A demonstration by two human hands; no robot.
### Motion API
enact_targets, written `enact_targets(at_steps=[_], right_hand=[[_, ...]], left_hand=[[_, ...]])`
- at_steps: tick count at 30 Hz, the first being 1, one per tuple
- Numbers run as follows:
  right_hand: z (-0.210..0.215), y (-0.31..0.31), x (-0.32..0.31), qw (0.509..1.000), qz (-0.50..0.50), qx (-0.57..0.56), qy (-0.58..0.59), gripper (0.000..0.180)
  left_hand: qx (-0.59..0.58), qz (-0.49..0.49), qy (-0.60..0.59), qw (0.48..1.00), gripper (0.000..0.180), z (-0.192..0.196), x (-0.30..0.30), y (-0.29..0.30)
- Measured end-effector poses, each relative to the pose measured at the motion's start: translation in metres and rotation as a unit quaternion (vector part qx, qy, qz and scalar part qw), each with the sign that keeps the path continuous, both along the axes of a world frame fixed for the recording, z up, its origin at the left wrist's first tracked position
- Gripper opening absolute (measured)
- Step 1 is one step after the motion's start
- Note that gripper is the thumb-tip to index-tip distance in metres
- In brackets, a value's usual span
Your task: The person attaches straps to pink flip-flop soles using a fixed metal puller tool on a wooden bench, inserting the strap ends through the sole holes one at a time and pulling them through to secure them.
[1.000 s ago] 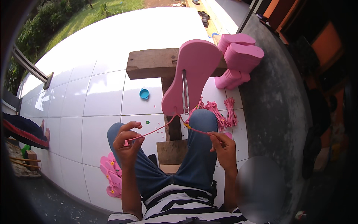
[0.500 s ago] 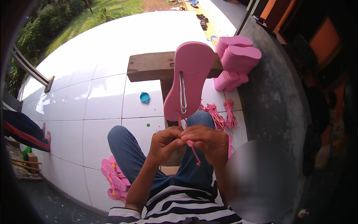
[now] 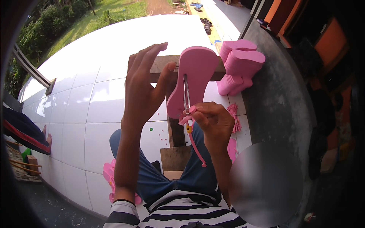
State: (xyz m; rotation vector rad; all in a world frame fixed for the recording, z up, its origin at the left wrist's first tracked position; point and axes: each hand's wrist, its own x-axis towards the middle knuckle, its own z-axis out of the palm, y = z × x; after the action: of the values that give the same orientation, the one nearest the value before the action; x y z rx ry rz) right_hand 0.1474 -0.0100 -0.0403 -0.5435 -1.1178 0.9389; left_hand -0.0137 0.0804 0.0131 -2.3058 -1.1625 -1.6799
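A pink flip-flop sole (image 3: pixel 199 68) stands tilted on a T-shaped wooden stand (image 3: pixel 161 65). A long metal wire loop (image 3: pixel 186 89) runs down its face from a slot-like point near the middle. My right hand (image 3: pixel 216 121) pinches the end of a pink flip-flop strap (image 3: pixel 195 146) beside the loop's lower end. The strap carries a small yellow flower, and its other end hangs toward my lap. Raised at the sole's left, in front of the stand's crossbar, my left hand (image 3: pixel 142 81) has its fingers apart and holds nothing.
Stacked pink soles (image 3: pixel 245 62) stand at the right of the stand. A bundle of pink straps (image 3: pixel 234 117) lies below them. Finished-looking pink flip-flops (image 3: pixel 109 173) lie by my left leg. Another person's feet (image 3: pixel 47 140) show at the far left.
My left hand has let go of the strap and risen to the sole's left side. My right hand has moved up to the wire loop with the strap. The strap's yellow flower now shows.
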Motion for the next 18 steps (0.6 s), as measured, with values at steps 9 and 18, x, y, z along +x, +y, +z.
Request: enact_targets(at_steps=[9,18], right_hand=[[0.009,0.004,0.015,0.988,0.008,-0.028,-0.152,0.012],[0.017,0.002,0.014,0.983,0.057,-0.173,-0.036,0.013]], left_hand=[[-0.264,-0.157,0.026,0.951,0.031,0.019,0.017,0.017],[-0.149,-0.156,-0.037,0.976,0.02,0.001,0.019,-0.028]])
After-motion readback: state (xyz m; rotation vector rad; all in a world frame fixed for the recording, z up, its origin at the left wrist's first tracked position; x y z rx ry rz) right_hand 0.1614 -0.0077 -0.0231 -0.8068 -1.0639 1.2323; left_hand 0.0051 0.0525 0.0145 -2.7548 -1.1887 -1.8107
